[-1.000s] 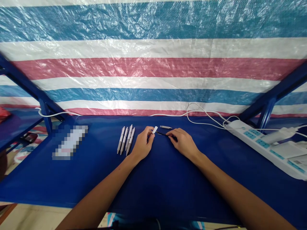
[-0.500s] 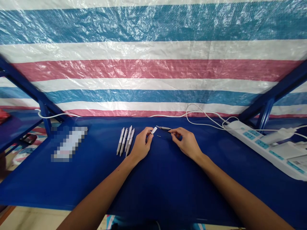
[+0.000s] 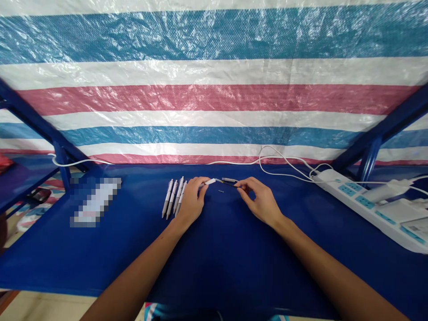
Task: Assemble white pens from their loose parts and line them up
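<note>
My left hand (image 3: 194,196) is closed on a white pen barrel (image 3: 210,181), its end pointing right. Between finger and thumb, my right hand (image 3: 259,198) pinches a dark pen refill (image 3: 228,183), whose pale tip points at the barrel's end, close to it; whether they touch I cannot tell. A small spring (image 3: 221,191) lies on the blue table just below the refill. Behind the refill rests a grey pen grip (image 3: 230,179). Several white-and-grey pens (image 3: 173,197) lie side by side left of my left hand.
On the right a white power strip (image 3: 371,207) carries plugged-in adapters, with white cables (image 3: 284,157) running along the table's back edge. A blurred pale item (image 3: 96,201) lies at the left. Blue frame posts (image 3: 63,162) and a striped tarp (image 3: 214,98) stand behind.
My left hand has shifted slightly left and turned the pen barrel closer to level, its end now facing the refill's tip. My right hand keeps its hold on the refill, nearly unmoved.
</note>
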Motion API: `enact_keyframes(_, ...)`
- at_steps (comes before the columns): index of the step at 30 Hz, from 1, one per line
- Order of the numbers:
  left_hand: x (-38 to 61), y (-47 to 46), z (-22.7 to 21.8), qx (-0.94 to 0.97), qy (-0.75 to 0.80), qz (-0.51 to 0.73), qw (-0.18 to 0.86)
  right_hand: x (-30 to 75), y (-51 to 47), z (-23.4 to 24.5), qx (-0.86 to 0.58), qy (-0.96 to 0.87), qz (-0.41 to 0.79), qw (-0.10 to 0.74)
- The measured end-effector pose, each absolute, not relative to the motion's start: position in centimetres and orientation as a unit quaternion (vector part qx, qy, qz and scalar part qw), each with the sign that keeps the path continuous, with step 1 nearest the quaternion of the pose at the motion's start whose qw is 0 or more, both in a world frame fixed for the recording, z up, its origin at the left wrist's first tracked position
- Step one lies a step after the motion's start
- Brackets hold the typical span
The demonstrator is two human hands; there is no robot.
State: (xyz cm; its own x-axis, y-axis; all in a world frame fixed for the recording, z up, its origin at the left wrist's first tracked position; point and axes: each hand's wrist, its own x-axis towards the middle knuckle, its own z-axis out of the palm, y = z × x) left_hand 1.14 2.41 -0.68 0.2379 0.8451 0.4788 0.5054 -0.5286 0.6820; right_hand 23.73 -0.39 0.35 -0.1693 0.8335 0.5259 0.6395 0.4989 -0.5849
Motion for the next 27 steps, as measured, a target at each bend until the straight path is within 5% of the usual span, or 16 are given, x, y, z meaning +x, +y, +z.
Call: enact_keyframes(27,1.3,2.22,-0.92,0.83,0.406,0.334,0.186,22.95,-0.83,-0.38,-0.457,-0.766,0.169,0.419)
